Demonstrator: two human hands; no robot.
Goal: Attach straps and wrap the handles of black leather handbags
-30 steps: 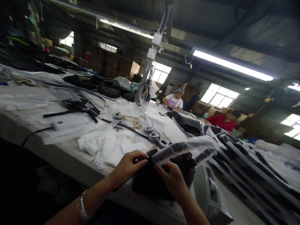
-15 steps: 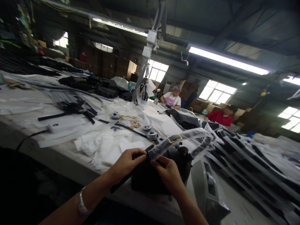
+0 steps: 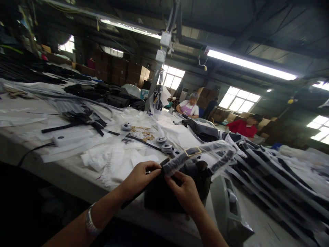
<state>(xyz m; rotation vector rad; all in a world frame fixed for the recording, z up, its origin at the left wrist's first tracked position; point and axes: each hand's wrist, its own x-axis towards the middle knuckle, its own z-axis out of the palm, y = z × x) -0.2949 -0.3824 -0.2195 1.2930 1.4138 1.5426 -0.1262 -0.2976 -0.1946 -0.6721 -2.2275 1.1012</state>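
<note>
A black bag (image 3: 159, 197) stands at the table's front edge, its handle (image 3: 197, 151) arched over it and sleeved in clear plastic with a gold-coloured frame on it. My left hand (image 3: 140, 178) pinches the handle's near end between thumb and fingers. Just right of it, my right hand (image 3: 183, 192) is closed on the underside of the same plastic-covered end. A dark strip slants down below my left wrist. Against the bag's right side is a grey tape dispenser (image 3: 226, 202).
White sheets and scraps (image 3: 115, 161) cover the table (image 3: 82, 175) left of the bag. Several tape rolls (image 3: 166, 148) lie behind it. Stacked black-and-white strips (image 3: 277, 181) fill the right side. A metal post (image 3: 154, 85) rises mid-table. Two people (image 3: 189, 108) work farther back.
Both hands keep their hold on the handle's end with barely any movement. The bag and handle have shifted very slightly right in view.
</note>
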